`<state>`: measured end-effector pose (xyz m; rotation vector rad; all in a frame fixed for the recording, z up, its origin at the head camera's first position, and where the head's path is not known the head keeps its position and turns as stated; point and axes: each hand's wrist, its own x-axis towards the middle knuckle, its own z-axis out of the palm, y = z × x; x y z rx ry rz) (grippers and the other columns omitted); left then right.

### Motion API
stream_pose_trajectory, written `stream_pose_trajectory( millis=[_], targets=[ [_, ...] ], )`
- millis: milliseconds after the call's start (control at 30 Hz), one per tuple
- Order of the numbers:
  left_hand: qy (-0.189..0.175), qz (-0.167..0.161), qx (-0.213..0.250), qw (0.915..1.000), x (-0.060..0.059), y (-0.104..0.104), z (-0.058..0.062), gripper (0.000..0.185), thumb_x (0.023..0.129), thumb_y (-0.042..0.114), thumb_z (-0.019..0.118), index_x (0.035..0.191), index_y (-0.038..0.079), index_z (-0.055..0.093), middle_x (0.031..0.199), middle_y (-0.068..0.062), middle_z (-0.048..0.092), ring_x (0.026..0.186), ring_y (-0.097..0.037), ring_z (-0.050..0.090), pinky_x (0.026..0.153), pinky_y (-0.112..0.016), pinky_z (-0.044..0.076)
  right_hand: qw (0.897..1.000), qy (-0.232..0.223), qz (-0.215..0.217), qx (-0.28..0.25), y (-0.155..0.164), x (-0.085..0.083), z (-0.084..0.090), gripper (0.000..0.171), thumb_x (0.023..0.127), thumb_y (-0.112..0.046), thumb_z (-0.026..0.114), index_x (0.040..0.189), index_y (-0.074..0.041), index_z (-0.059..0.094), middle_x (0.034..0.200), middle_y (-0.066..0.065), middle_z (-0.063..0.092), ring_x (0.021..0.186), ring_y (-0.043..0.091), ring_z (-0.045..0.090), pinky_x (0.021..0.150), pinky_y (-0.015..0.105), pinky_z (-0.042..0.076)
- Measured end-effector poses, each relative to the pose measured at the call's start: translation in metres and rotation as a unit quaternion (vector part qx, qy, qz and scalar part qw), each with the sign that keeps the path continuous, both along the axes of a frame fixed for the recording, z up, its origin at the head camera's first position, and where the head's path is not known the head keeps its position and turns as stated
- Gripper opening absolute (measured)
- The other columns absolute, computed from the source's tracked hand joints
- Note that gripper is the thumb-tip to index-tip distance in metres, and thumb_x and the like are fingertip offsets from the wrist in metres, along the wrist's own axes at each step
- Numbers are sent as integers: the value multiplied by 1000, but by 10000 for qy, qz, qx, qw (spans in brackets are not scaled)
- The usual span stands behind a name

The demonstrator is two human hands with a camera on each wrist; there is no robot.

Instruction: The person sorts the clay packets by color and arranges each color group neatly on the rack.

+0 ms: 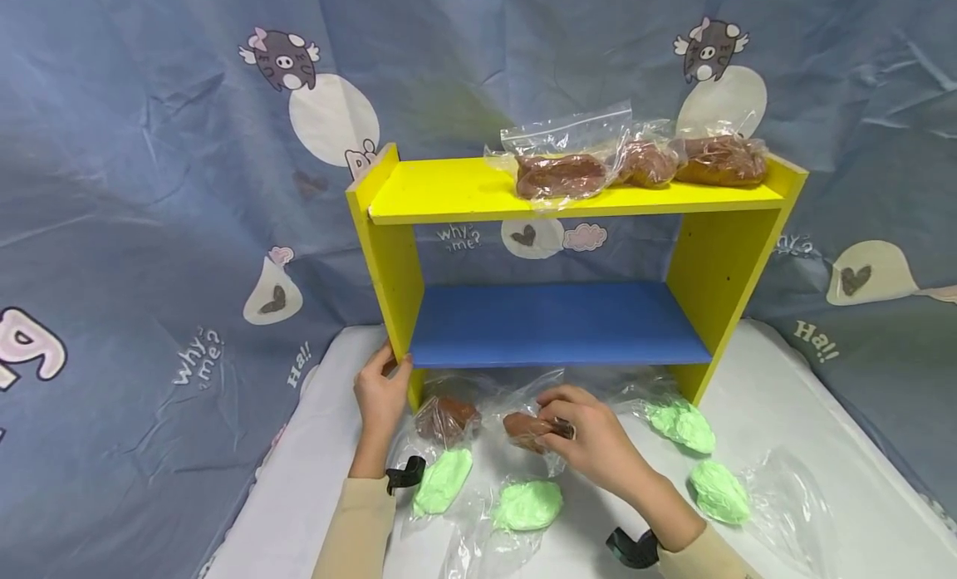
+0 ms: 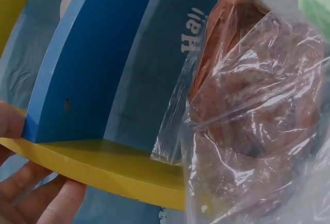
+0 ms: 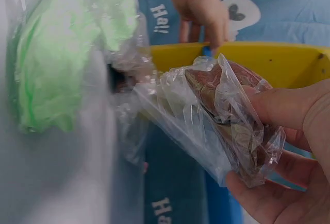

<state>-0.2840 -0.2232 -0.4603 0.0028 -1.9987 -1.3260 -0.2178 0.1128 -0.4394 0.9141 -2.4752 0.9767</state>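
A yellow shelf unit [image 1: 449, 190] with a blue lower board [image 1: 553, 323] stands on the white table. My left hand [image 1: 381, 390] grips the bottom of its left side panel [image 1: 392, 263], thumb on the front edge; its fingers [image 2: 31, 203] show under the yellow panel [image 2: 113, 167]. My right hand [image 1: 571, 425] pinches a clear bag with a brown lump [image 1: 526, 429] just above the table, in front of the shelf. In the right wrist view thumb and fingers [image 3: 289, 105] clamp that bag [image 3: 227, 116]. A second brown bag [image 1: 446, 419] lies by the left hand.
Three bagged brown lumps [image 1: 561, 174] sit on the right half of the top shelf. Several bagged green lumps lie on the table [image 1: 785, 413], among them ones at front left [image 1: 443, 479], middle [image 1: 527, 504] and right [image 1: 719, 489]. A blue patterned cloth hangs behind.
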Motion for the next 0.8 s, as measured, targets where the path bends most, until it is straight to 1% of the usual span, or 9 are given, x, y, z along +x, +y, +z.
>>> stream_pose_trajectory(
  millis=[167,267,433,633,800],
  targets=[
    [-13,42,37,10000,0,1,-1,38,88,3,75,125,6,71,113,-15,71,100,-30,68,89,-45,58,9994,226,127,-212,8,8,12,24,80,-16,87,91,-28,71,122,-7,65,99,5,58,71,26,53],
    [-17,50,45,10000,0,1,0,37,88,3,75,125,5,71,114,-16,71,100,-31,68,89,-47,57,9987,310,190,-355,11,9,18,25,80,-13,87,92,-27,70,122,-5,65,96,5,59,70,26,53],
    [-32,57,-30,10000,-1,1,1,38,88,4,75,126,5,71,115,-16,71,101,-32,68,89,-48,57,9976,486,210,-453,15,9,30,26,80,-11,86,94,-26,71,122,-3,65,97,7,61,72,28,54],
    [2,58,-6,10000,-1,1,0,37,89,4,75,126,6,71,114,-17,71,101,-32,69,89,-49,57,9962,624,304,-526,18,10,50,24,82,-11,84,95,-25,71,125,-3,64,106,11,61,76,28,55],
    [3,21,23,10000,-2,0,-1,37,89,5,75,126,6,71,114,-16,71,101,-31,69,89,-48,57,9936,871,356,-623,18,13,70,23,83,-11,84,96,-25,72,125,-4,64,104,10,62,76,25,54]
  ],
)
